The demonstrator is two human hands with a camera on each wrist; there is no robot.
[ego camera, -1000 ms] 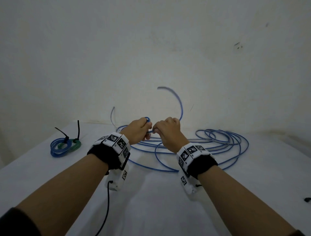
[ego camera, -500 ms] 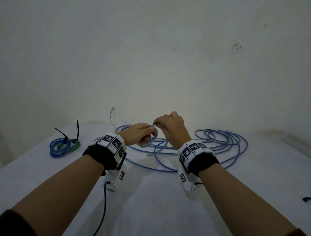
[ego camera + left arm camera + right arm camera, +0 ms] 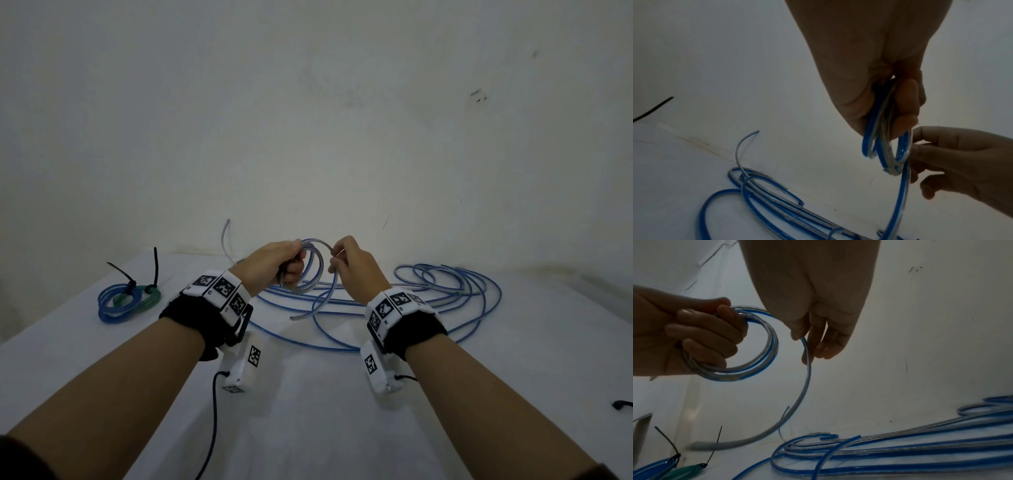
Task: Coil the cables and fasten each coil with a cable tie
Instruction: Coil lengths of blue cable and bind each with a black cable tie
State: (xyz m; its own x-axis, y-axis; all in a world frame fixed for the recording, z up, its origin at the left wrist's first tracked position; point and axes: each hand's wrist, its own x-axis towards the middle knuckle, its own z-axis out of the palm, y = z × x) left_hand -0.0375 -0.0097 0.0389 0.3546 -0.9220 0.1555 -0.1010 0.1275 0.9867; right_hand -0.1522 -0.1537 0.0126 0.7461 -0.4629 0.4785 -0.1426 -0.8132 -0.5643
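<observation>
The left hand clenches a small coil of blue cable above the white table — the right hand pinches its trailing strand; loose blue cables lie beyond.

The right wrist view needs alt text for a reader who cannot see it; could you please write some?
The left hand grips a small coil of blue cable while the right hand pinches the cable's free tail, which curves down towards the white table. Loose blue cables lie lower right; two tied coils with black cable ties sit lower left.
</observation>
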